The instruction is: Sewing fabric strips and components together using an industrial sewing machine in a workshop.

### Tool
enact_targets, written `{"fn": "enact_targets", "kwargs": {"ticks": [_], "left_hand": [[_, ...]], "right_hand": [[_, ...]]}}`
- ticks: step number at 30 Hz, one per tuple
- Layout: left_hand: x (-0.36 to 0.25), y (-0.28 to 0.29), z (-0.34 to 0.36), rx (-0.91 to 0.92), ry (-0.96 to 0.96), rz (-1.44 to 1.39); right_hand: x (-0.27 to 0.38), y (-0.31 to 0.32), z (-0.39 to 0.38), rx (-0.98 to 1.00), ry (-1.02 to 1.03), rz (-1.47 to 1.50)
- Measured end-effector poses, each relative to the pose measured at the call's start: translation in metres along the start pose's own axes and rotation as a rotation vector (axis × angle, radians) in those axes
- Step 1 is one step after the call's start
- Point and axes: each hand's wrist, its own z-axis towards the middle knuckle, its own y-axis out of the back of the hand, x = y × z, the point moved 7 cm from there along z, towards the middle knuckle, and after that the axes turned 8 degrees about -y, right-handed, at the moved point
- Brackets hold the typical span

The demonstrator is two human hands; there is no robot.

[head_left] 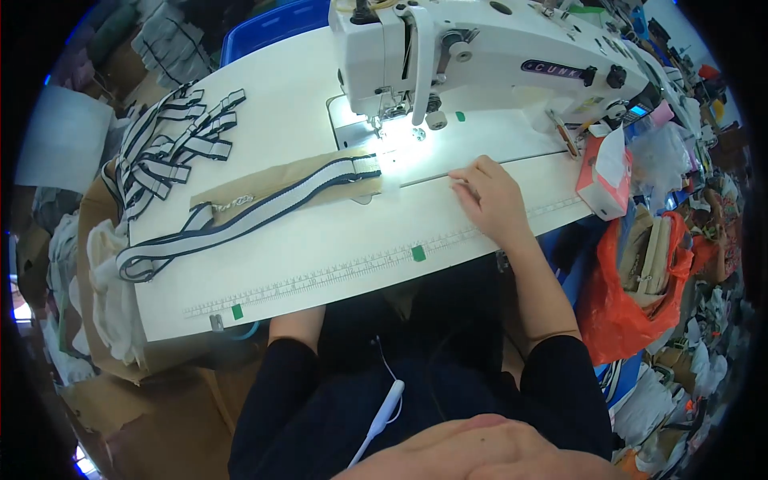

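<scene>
My right hand (pixel 490 198) is over the white table, right of the lit needle area, with fingers curled and the thumb drawn in. Whether something small sits between the fingertips cannot be made out. Only my left forearm (pixel 298 324) shows; the hand is hidden beneath the table's front edge. Left of the needle lies a khaki fabric strip (pixel 276 182). On it rests one end of a white strap with dark edges (pixel 272 214), which loops round at the left. That end reaches close to the presser foot of the white sewing machine (pixel 384 72).
Several more striped straps (pixel 180 144) lie heaped at the table's left. A printed ruler (pixel 336 276) runs along the front edge. At right are a tissue box (pixel 602 180) and an orange-red plastic bag (pixel 620 320). A cardboard box (pixel 100 232) stands at left.
</scene>
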Motion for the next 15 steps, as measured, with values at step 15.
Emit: {"fn": "enact_targets", "kwargs": {"ticks": [15], "left_hand": [[0.031, 0.027, -0.028, 0.063, 0.135, 0.343]], "right_hand": [[-0.002, -0.006, 0.000, 0.021, -0.027, -0.081]]}}
